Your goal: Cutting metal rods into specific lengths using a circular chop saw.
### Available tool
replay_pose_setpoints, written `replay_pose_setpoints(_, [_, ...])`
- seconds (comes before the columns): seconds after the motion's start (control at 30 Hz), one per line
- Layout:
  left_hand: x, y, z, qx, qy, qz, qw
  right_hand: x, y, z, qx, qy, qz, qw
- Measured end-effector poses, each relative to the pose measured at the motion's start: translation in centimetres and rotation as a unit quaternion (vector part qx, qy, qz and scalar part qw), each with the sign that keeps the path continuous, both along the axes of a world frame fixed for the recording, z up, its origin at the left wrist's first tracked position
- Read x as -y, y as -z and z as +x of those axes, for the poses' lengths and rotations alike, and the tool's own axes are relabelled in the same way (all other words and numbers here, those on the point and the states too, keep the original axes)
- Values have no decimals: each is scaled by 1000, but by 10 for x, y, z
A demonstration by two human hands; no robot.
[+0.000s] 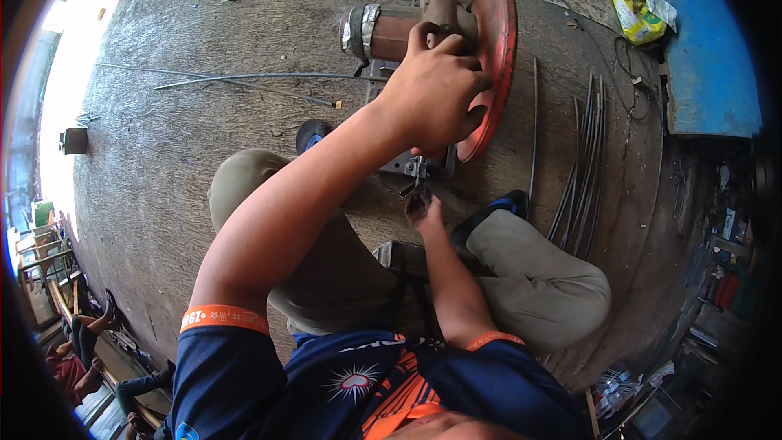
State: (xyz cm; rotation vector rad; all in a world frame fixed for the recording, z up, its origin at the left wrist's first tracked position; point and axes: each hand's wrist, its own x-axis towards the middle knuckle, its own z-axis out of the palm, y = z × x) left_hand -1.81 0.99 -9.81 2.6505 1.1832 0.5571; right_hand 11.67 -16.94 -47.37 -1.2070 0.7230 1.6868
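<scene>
Ahead of the knees [240, 183]: cut-off saw [395, 37] with red guard [494, 41], on the floor [204, 134]
Left hand [440, 90]: fingers curled onto the saw
Right hand [425, 212]: at the metal clamp [417, 168]; cannot tell whether it pinches

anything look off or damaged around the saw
Yes: crinkled silvery wrapping on the motor end of the saw looks like a makeshift patch, though whatever lies beneath is hidden. The thin rods to its right lie loosely fanned out.

Red chop saw [495, 41] stands on floor [261, 126]
</scene>
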Motion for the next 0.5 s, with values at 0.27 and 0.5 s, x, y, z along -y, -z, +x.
replay_pose_setpoints(0.27, [2,0,-7,-11,-15,6,1000,-3,-30,13,46,141,-5,989])
replay_pose_setpoints(0.5, [1,3,-5,2,-13,7,1000,-5,-24,-3,-81,-15,18,996])
